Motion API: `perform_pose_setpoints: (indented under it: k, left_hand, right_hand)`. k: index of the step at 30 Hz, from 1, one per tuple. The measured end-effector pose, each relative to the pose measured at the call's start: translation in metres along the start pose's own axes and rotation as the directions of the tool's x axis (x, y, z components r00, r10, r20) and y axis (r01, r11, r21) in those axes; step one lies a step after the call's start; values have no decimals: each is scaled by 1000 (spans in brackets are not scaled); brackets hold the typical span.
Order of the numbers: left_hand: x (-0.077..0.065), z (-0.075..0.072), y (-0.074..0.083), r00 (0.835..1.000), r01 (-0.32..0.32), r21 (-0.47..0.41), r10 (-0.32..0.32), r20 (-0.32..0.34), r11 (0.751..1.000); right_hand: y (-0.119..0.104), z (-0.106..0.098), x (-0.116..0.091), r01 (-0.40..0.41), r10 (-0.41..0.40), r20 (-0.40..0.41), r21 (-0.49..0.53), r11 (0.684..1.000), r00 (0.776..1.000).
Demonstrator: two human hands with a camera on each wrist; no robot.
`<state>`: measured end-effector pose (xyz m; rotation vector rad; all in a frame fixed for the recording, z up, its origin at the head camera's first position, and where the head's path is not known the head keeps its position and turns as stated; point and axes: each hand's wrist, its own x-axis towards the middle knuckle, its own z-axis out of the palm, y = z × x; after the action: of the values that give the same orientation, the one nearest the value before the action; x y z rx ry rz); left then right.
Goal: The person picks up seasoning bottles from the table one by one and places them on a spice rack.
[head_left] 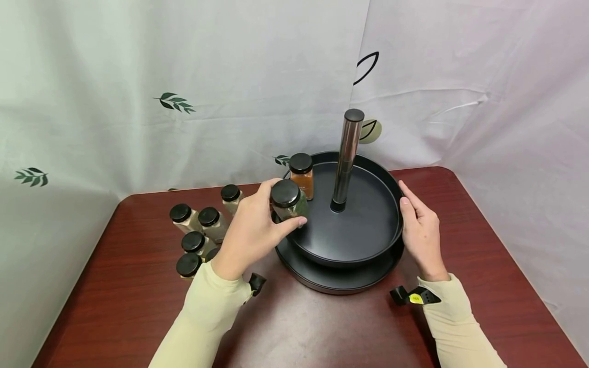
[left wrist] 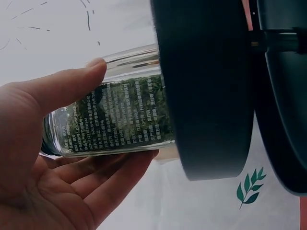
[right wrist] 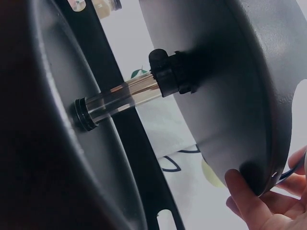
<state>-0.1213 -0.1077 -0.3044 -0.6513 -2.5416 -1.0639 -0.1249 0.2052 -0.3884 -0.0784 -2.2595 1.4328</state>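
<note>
My left hand (head_left: 253, 225) grips a glass spice jar (head_left: 296, 207) with a black lid and green dried herbs inside. The thumb lies along one side of the glass, the fingers on the other. In the left wrist view, the jar's lower end is hidden behind the wall of the upper tray (left wrist: 206, 96). That round black tray belongs to a two-tier rack with a shiny metal post (head_left: 347, 158) rising from its middle. An orange-brown spice jar (head_left: 302, 181) stands on it just beyond the held one. My right hand (head_left: 421, 230) holds the upper tray's right rim, fingers round its edge.
Several black-lidded jars (head_left: 193, 242) with pale contents stand grouped on the reddish-brown table (head_left: 124, 306), left of the rack. Below the upper tray sits a wider lower tray (head_left: 340, 283). A white curtain (head_left: 230, 102) with leaf prints hangs behind the table.
</note>
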Motion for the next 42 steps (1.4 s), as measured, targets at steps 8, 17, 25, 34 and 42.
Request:
perform_pose_setpoints:
  k: [8,17,25,34,42]
  left_hand:
    - [1,8,-2,998,44,18,-45,45,999]
    - [3,14,-4,994,82,39,-84,65,996]
    - [4,18,-8,993,89,69,-94,75,994]
    - [7,18,-10,995,65,104,-72,68,992]
    - [7,17,-9,995,62,105,-70,75,992]
  right_hand:
    - [0,0,0,-9,9,-2,-3,1000,1000]
    - [0,0,0,-12,12,1,0,1000,1000]
    - [0,0,0,-9,9,6,6,1000,1000]
    - [-1,1,-1,-3,3,0,1,1000,1000]
    - [1,1,0,7,-7,-11,-8,1000,1000]
